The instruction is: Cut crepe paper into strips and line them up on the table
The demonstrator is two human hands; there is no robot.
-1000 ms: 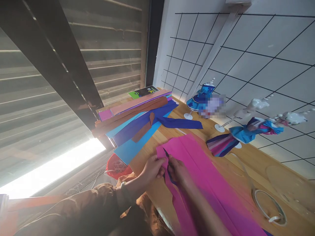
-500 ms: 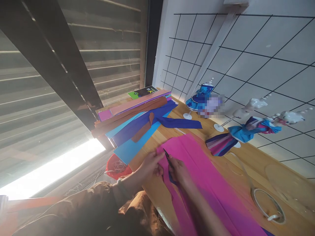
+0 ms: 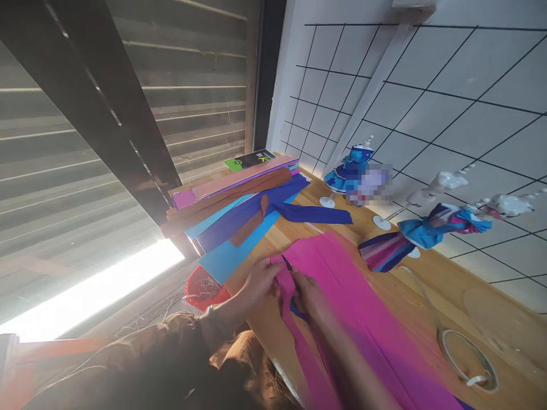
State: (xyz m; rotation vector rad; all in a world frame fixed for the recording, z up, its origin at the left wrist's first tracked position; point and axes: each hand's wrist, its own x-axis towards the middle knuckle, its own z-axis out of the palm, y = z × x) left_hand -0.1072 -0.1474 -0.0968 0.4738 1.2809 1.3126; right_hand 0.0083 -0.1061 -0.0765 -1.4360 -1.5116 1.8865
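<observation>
A large pink sheet, paper or thin cloth (image 3: 342,285), lies along the wooden table, with a narrow strip (image 3: 294,336) partly cut from its near-left side. My right hand (image 3: 310,293) is closed around a pair of dark scissors (image 3: 287,263), whose pointed blades show at the sheet's far left edge. The handles are mostly hidden by my fingers. My left hand (image 3: 260,282) pinches the end of the strip beside the blades, at the table's left edge.
Brown, blue and purple sheets (image 3: 239,222) are piled at the far left of the table (image 3: 273,242). Mini dress forms, one in a blue dress (image 3: 427,228), stand along the gridded wall. A ribbon roll (image 3: 470,359) lies at right. A red bag (image 3: 205,289) sits below the table's edge.
The scissors' tip has shifted slightly to the far left along the pink sheet. The strip now stands further apart from it, lifted by my left hand.
</observation>
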